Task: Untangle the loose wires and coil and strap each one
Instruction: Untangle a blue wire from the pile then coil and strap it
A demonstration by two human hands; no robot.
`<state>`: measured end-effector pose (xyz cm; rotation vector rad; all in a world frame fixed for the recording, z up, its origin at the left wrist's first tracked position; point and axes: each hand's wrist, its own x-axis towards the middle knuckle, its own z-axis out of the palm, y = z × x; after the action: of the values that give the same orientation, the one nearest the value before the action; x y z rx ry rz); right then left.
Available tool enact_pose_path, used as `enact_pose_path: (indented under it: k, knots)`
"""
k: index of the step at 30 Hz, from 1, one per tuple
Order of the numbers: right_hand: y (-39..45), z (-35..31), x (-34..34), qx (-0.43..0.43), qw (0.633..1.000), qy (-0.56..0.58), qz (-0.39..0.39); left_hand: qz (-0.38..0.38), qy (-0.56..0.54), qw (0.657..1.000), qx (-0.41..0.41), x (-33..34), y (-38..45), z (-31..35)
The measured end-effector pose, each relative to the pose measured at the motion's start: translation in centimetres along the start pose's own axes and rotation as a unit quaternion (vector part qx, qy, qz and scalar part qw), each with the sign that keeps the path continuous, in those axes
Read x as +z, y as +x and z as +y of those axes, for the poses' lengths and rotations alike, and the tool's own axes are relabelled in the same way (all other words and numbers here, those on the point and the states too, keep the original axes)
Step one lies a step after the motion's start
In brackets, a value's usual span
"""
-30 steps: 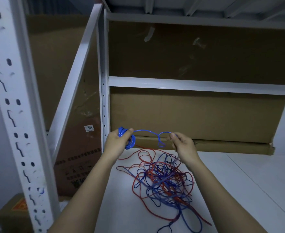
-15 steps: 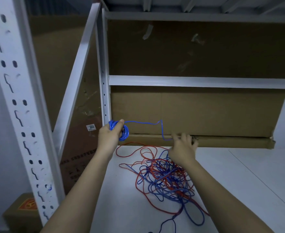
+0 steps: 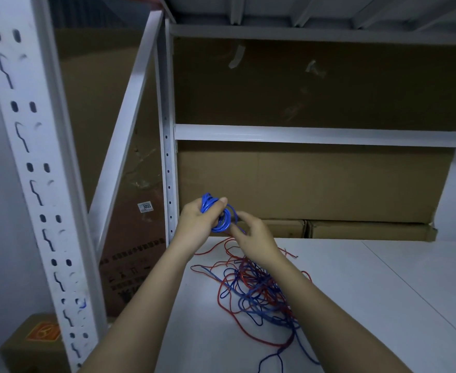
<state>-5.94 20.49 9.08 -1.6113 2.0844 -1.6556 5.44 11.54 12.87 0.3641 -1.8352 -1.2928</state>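
Head view: the blue wire coil (image 3: 217, 216) is held up in the air above the white shelf surface (image 3: 369, 292), near the back left corner of the bay, just in front of the perforated rear upright (image 3: 168, 162). The left hand (image 3: 198, 224) grips the coil, fingers curled round the bundle of loops and the thumb pressed over the top of it. The right hand (image 3: 251, 238) is raised just beside it, its back to the camera, thumb and forefinger closing on a strand of the same blue wire at the coil's lower right edge; the exact pinch is partly hidden by the hand itself. Both forearms reach up from the bottom of the frame and converge at the coil.

Below and slightly right of the hands, the tangle of red and blue wires (image 3: 259, 294) lies loose on the shelf surface, with single strands trailing toward the front edge and a red end pointing right.

Behind the hands, a large cardboard sheet (image 3: 315, 181) stands against the back of the bay, with flat cardboard boxes (image 3: 369, 230) lying along its foot. A horizontal white beam (image 3: 315, 134) crosses above it. To the left, a slotted front upright (image 3: 30, 170) fills the foreground, a brown carton with a white label (image 3: 145, 206) stands behind it, and a small box with an orange mark (image 3: 42, 332) sits low at the left.
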Motion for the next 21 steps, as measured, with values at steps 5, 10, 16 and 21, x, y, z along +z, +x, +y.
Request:
enact_pose_path:
  k: [5,10,16,21]
  knots:
    - [-0.3,0.4,0.2,0.031,0.997,-0.045,0.059,0.013,-0.029,0.999,-0.009,-0.4,0.1,0.1]
    - [-1.6,2.1,-0.6,0.006,0.994,-0.107,0.037,0.056,-0.073,0.993,-0.074,-1.5,0.2,-1.0]
    - [-3.9,5.0,-3.3,0.065,0.990,-0.123,0.022,0.150,-0.139,0.972,-0.118,-3.4,0.7,-1.4]
    - [-3.6,5.6,-2.5,0.031,0.933,-0.355,-0.054,0.098,-0.138,0.976,-0.134,-1.6,0.2,-1.3]
